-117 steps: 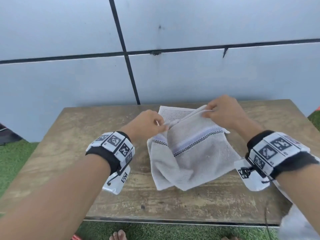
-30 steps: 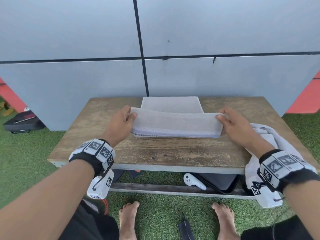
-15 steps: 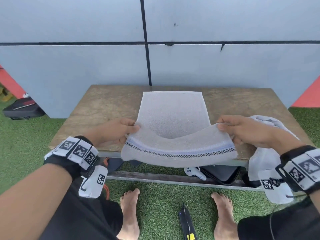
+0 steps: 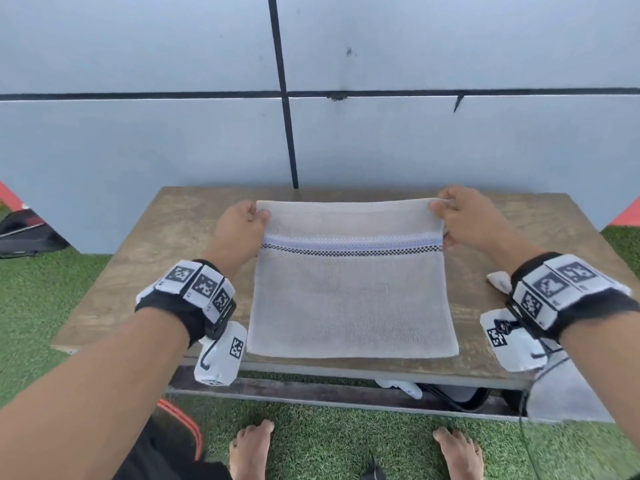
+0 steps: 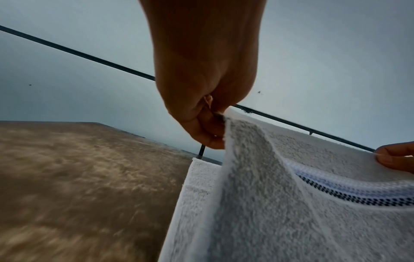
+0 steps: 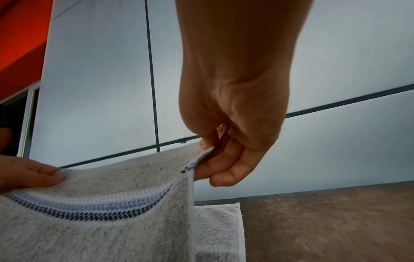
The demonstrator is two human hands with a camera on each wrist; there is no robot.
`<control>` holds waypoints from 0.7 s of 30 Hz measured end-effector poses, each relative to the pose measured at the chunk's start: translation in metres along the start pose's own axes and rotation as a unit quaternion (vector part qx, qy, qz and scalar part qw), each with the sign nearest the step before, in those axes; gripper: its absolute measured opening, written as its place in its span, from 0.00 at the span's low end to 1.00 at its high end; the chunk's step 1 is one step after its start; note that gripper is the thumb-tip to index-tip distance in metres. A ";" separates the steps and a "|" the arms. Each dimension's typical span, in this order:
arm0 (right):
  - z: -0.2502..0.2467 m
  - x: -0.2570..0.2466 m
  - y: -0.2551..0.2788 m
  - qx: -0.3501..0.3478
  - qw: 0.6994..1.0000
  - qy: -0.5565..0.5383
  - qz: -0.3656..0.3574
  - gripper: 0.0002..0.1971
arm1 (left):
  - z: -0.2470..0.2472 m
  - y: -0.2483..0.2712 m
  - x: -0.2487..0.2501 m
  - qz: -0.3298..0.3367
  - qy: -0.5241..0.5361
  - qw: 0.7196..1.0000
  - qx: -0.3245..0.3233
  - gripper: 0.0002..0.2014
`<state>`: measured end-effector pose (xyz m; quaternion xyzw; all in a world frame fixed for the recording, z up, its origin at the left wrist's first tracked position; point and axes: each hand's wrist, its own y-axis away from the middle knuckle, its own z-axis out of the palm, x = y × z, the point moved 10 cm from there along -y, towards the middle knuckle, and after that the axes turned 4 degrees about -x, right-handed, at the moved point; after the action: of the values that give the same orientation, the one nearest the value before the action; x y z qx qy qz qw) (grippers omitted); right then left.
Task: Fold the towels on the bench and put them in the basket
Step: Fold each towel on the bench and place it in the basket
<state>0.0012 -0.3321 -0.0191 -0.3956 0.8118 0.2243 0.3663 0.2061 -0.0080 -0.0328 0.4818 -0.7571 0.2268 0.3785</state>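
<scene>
The basket is in none of the three views. A second piece of white cloth [image 4: 498,281] shows only as a small corner beside the right wrist, the rest hidden behind the wrist band. Under the worktop [image 4: 166,258] a white object and a dark one are half cut off by its front edge, too little to name. The near parts of both wrist views are blurred.

The towel [image 4: 349,299], pale grey with a blue and black checked stripe, lies folded over on the middle of the worktop, its folded edge toward the person and close to the front edge. The lower layer lies flat on the wood; in the wrist views its far corners peek out past the lifted top layer.

The left hand [image 4: 239,230] is stretched forward, back of the hand up, at the towel's far left corner. Its fingers [image 5: 208,131] are curled and pinch the top layer's corner against the thumb, holding it off the lower layer.

The right hand [image 4: 474,220] mirrors it at the far right corner, with its thumb on top of the edge and the fingers [image 6: 226,170] curled beneath, pinching the cloth. Between the two hands the top edge is drawn almost straight, sagging slightly in the middle.

Bare feet stand on green turf [image 4: 329,441] below, and a grey panelled wall [image 4: 415,143] rises behind the worktop.
</scene>
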 end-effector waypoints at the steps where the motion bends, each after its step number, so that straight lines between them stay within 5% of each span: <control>1: 0.001 0.001 -0.015 0.008 1.000 0.007 0.002 0.08 | 0.002 -0.013 0.001 -0.003 -0.014 1.000 0.005 0.15; 10: 0.023 0.025 -0.116 0.028 0.983 0.180 0.021 0.10 | 0.039 -0.106 -0.010 -0.023 -0.132 0.991 0.025 0.12; 16: 0.060 0.038 -0.123 -0.009 0.969 0.244 -0.030 0.03 | 0.072 -0.118 -0.030 -0.001 -0.262 0.965 0.001 0.07; 21: 0.062 0.026 -0.110 -0.034 0.968 0.246 -0.043 0.05 | 0.067 -0.109 -0.027 -0.009 -0.258 0.966 0.017 0.16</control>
<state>0.1050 -0.3686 -0.0870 -0.4856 0.8508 0.1320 0.1513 0.2871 -0.0875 -0.0974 0.5372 -0.8207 0.1043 0.1643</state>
